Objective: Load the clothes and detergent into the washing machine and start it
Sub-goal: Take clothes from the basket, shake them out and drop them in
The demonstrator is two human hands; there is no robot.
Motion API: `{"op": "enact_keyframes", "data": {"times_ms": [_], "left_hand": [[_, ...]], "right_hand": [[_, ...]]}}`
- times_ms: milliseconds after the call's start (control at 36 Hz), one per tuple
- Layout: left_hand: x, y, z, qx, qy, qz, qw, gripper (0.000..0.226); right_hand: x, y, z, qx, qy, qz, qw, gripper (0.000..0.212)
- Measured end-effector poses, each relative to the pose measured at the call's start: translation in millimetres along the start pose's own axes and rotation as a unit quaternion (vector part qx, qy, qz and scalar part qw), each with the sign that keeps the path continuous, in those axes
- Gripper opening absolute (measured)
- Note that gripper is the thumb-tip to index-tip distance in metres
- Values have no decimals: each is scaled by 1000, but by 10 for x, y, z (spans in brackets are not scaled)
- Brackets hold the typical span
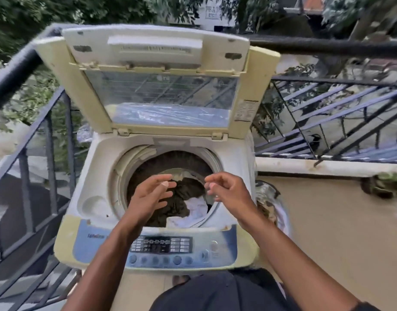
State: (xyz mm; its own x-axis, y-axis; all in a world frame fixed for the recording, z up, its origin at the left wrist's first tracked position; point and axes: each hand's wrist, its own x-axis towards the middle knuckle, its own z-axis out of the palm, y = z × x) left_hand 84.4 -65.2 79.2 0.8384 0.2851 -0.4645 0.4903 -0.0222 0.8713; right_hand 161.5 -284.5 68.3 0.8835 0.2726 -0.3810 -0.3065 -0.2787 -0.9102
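Note:
A white and yellowed top-loading washing machine (96,176) stands in front of me with its lid (157,63) folded up and back. Inside the round drum lie dark clothes (182,198) and a white garment (196,211). My left hand (151,197) hovers over the drum opening with its fingers stretched forward and holds nothing. Over the drum's right side hangs my right hand (226,191), fingers loosely bent and empty. The blue control panel (161,245) with buttons runs along the machine's front edge, below my wrists. No detergent shows.
Black metal railings (47,140) fence the balcony on the left and behind. A cream low wall (327,221) is to the right. A basket or bag with clothes (269,205) sits blurred between the machine and that wall. Trees lie beyond.

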Motion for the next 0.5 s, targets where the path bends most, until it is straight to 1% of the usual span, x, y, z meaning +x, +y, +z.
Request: {"op": "enact_keyframes", "data": {"times_ms": [111,278,389,500], "left_hand": [[61,144,420,14,-34,13,999,24],[185,365,1202,33,-83,28,996,24],[317,492,1793,32,-109,18,993,22],[482,522,2470,37,-134,-8,990,20]], "right_hand": [[-55,65,-370,17,30,-10,999,19],[-109,357,-1139,55,107,11,993,21],[2,678,-1703,46,141,57,987,22],[209,1133,-2244,-3,139,114,984,21]]}}
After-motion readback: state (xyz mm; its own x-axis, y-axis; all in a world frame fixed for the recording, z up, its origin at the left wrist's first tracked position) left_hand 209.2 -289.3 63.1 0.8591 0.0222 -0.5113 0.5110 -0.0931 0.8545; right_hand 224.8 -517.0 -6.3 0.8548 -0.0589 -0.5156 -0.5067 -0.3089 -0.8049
